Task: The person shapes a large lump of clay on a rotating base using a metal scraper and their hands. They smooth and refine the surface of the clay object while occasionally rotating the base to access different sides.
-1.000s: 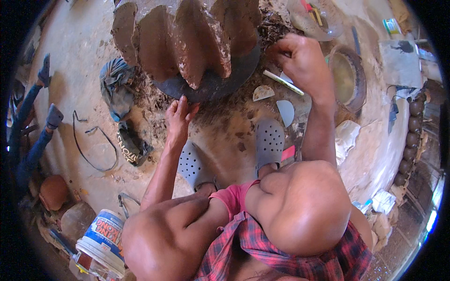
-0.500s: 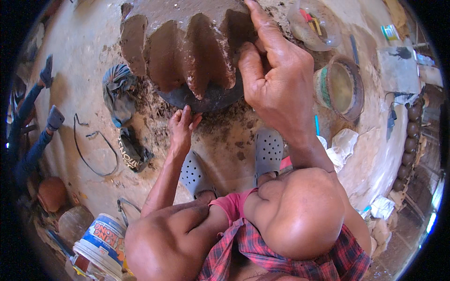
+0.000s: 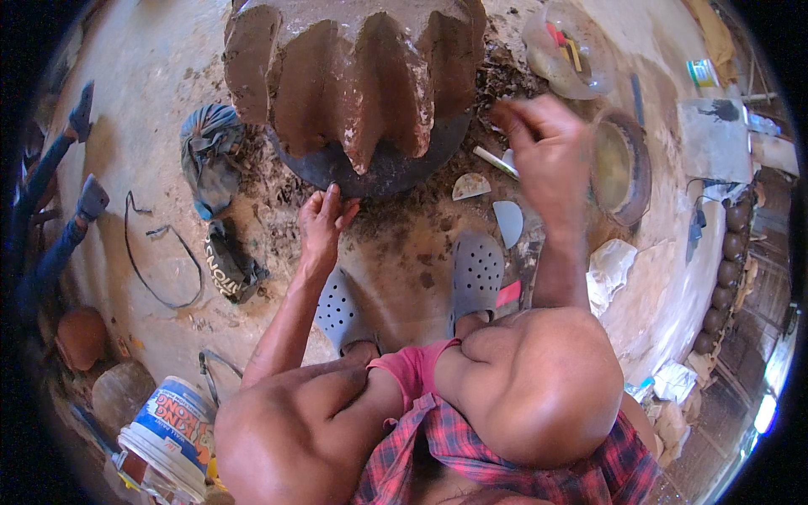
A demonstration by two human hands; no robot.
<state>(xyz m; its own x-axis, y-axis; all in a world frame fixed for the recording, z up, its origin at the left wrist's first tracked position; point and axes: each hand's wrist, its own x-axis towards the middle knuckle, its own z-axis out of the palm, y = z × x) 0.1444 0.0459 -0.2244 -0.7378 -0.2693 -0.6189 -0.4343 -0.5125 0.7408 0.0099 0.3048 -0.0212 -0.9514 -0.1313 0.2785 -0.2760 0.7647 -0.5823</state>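
In the head view the ribbed clay form (image 3: pixel 353 80) sat on a dark round base (image 3: pixel 379 172) on the floor; it looked heavy, damp and easily dented, best gripped low at the base. The left hand (image 3: pixel 322 220) rested open against that base. The right hand (image 3: pixel 547 156), blurred, perhaps pinched something; half a second earlier it had been on the clay.

Left hand (image 3: pixel 322 220) touches dark base (image 3: pixel 379 172); right hand (image 3: pixel 547 156) raised.
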